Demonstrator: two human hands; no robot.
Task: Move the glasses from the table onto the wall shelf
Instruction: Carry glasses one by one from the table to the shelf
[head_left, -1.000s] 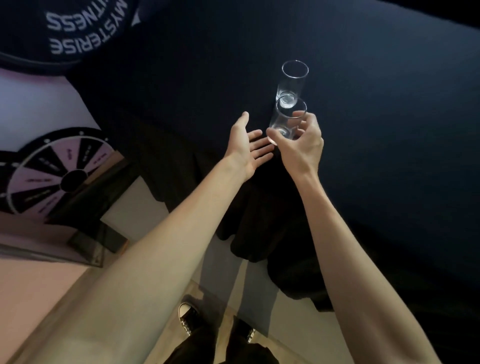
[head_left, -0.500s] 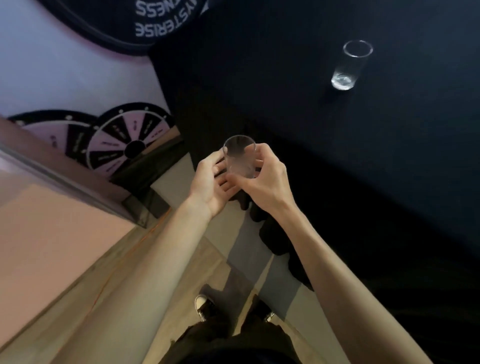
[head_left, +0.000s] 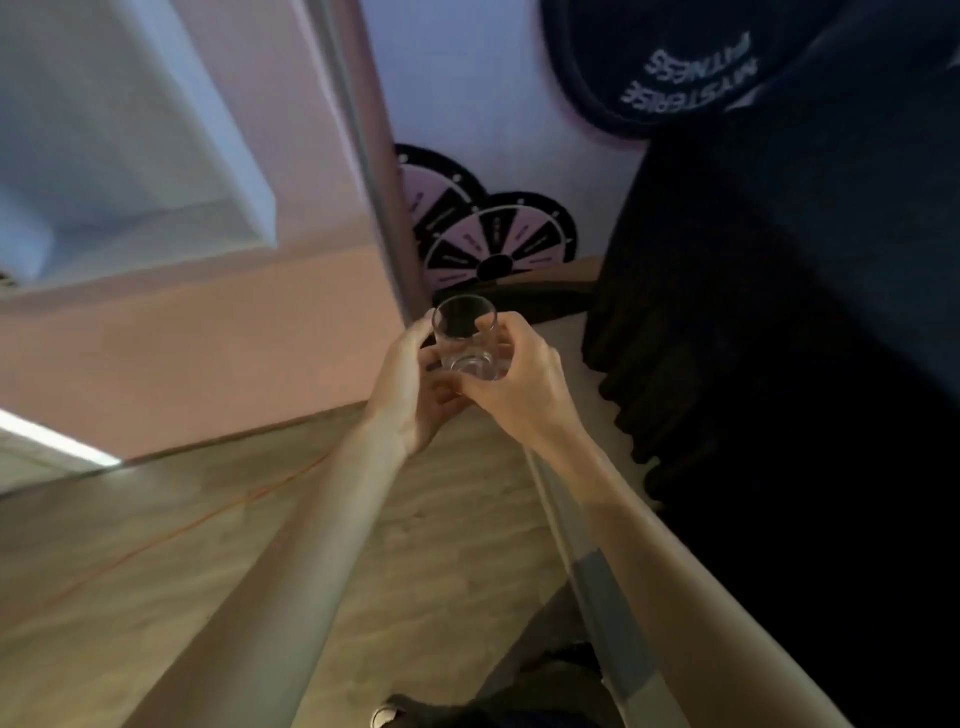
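Note:
A clear drinking glass (head_left: 464, 338) is upright in the middle of the view, held between both hands above the wooden floor. My left hand (head_left: 410, 387) cups its left side and base. My right hand (head_left: 519, 387) wraps its right side with fingers curled around it. The table under its dark cloth (head_left: 779, 312) stands to the right. A white recessed wall shelf (head_left: 156, 171) shows at the upper left, blurred. The second glass is out of view.
Two black-and-pink spinning wheels (head_left: 498, 244) lean against the wall ahead. A dark round sign with white lettering (head_left: 685, 78) hangs above the table. A vertical metal strip (head_left: 384, 197) runs down the wall corner. My shoes (head_left: 395, 714) are at the bottom edge.
My right hand lifted one glass off the table and my left hand joined it. The view has swung left, so the table and the second glass slid right and the shelf came into view.

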